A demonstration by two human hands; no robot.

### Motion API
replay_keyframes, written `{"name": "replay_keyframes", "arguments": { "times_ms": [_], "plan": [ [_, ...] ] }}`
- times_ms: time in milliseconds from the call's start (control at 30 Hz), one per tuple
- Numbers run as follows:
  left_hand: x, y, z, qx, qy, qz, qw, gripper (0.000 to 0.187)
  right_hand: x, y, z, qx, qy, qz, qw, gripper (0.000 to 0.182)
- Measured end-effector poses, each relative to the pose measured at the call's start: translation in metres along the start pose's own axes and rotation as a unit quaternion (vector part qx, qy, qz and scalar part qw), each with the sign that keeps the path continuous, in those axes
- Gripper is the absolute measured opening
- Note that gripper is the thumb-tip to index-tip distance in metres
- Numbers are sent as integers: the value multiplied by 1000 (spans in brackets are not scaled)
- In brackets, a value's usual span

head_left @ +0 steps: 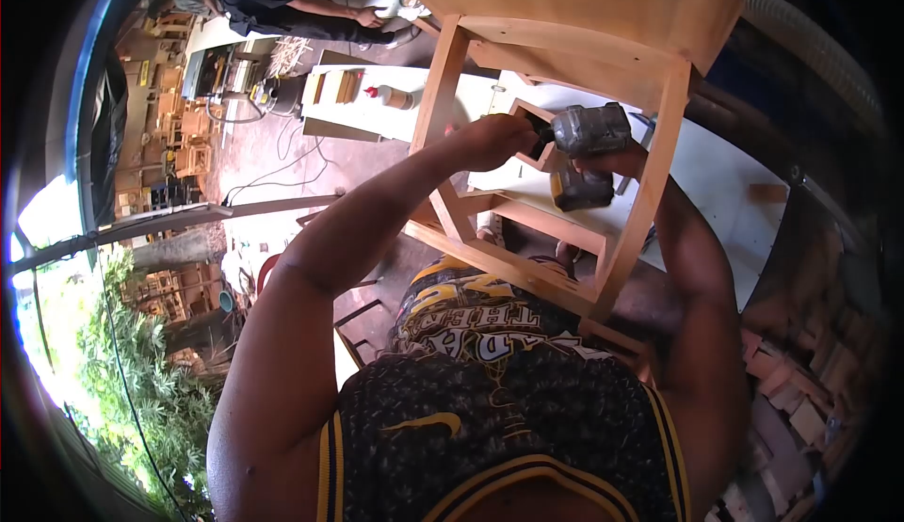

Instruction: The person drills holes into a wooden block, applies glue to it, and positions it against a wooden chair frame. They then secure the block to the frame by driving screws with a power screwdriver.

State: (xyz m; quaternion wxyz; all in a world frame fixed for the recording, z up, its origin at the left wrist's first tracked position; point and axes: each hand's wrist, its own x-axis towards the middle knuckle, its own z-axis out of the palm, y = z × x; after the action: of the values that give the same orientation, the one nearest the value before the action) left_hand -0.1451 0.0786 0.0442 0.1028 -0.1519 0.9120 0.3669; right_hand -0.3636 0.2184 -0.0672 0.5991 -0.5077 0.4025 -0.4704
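Yep, both your arms point(377, 204) are bent and reaching forward, right hand point(621, 159) gripping, left hand point(495, 142) near it.

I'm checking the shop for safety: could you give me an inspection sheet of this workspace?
Surface: white tabletop, seen beyond the frame; a bottle with a red cap stands out at upper left.
Job's things: wooden furniture frame; cordless drill.
Clutter: wood offcuts heaped at lower right.
Hands: right hand grips the drill; left hand is by its front end, contact unclear.
Cables: dark cables loose on the floor, left.
Surroundings: co-worker's hand at top; foliage at left.
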Motion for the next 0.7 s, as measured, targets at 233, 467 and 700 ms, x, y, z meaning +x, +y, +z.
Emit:
{"name": "replay_keyframes", "arguments": {
  "times_ms": [233, 467, 700],
  "plan": [
    [-10, 25, -16, -73, 88, -45, 992, 26, -11, 2, -7, -6, -19, 21, 1000, 50],
    [-132, -55, -25, -282, 307, -337, 844, 57, -5, 43, -1, 38, -84, 118, 989, 46],
    [-150, -56, 5, -562, 157, -280, 762, 71, 11, 34, 19, 45, -62, -2, 997, 50]
  ]
}}
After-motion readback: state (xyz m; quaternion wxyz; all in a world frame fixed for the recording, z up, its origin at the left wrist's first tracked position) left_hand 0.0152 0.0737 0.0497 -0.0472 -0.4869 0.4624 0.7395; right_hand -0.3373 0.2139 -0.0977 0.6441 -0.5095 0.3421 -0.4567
